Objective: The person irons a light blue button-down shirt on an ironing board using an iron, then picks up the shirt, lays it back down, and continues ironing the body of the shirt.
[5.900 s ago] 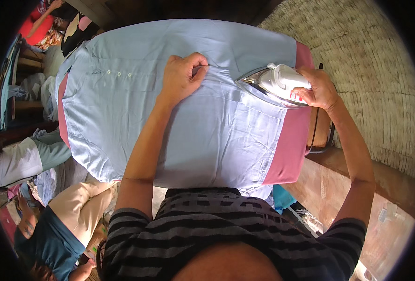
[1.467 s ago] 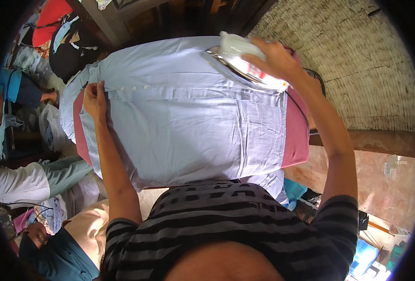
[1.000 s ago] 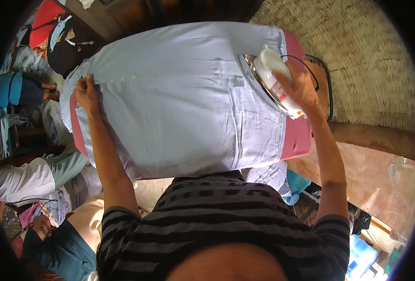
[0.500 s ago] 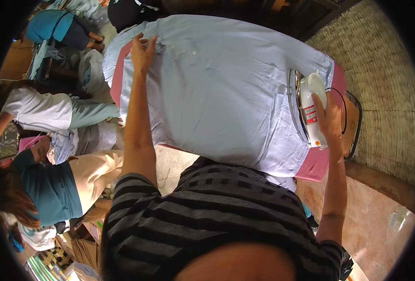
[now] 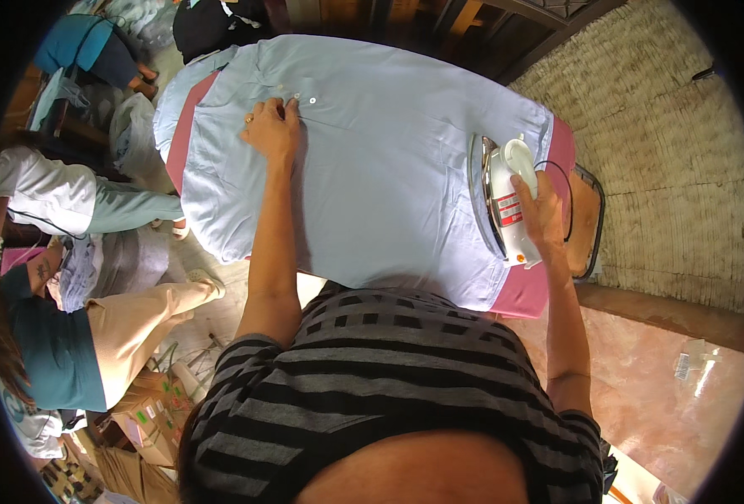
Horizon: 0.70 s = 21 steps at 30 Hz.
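A light blue shirt with small white buttons lies spread over an ironing board with a dark pink cover. My left hand is on the shirt's far left part, beside the buttons. Its fingers are curled and pinch the cloth; a ring shows on one of them. My right hand is wrapped round the handle of a white clothes iron at the board's right end. The iron's metal soleplate faces left, tilted off the cloth. Its underside is mostly hidden.
A dark cord loops right of the iron, by the board's metal frame. A black bag sits beyond the far left corner. Co-workers in a white top and a teal top are at the left. Cardboard boxes stand lower left.
My left hand has come nearer and to the right across the shirt, and its spread fingers have curled. The whole view has shifted, while the right hand still holds the iron.
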Tool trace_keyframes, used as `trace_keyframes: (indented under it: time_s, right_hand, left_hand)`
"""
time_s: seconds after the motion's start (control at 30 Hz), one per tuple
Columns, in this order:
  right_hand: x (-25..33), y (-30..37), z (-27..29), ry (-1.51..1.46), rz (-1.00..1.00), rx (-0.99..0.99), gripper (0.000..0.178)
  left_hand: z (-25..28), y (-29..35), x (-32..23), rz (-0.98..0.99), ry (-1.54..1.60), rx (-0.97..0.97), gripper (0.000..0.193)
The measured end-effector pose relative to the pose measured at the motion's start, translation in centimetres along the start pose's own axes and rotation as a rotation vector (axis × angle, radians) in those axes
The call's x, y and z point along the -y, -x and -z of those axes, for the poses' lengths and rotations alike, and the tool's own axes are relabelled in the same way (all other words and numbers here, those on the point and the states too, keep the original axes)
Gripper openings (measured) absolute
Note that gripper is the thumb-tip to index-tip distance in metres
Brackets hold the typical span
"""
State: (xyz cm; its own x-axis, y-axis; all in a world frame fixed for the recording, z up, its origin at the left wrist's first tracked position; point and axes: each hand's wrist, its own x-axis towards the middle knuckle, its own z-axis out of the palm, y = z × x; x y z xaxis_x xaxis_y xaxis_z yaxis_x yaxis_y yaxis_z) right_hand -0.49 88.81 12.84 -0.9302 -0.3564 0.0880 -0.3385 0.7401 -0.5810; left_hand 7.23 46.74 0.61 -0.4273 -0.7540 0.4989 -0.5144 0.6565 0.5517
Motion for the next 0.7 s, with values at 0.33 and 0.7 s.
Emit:
trace_keyframes:
  time_s: [0.33, 0.7]
  right_hand:
    - [-0.9, 0.8, -0.4, -0.028, 0.174, 0.157, 0.035]
    - [3.5, -8.8, 1.5, 0.143, 0.413, 0.284, 0.034]
  left_hand:
    - [-0.5, 0.1, 1.1, 0.085, 0.277, -0.016, 0.032]
    - [-0.1, -0.2, 0.5, 0.169, 0.364, -0.013, 0.033]
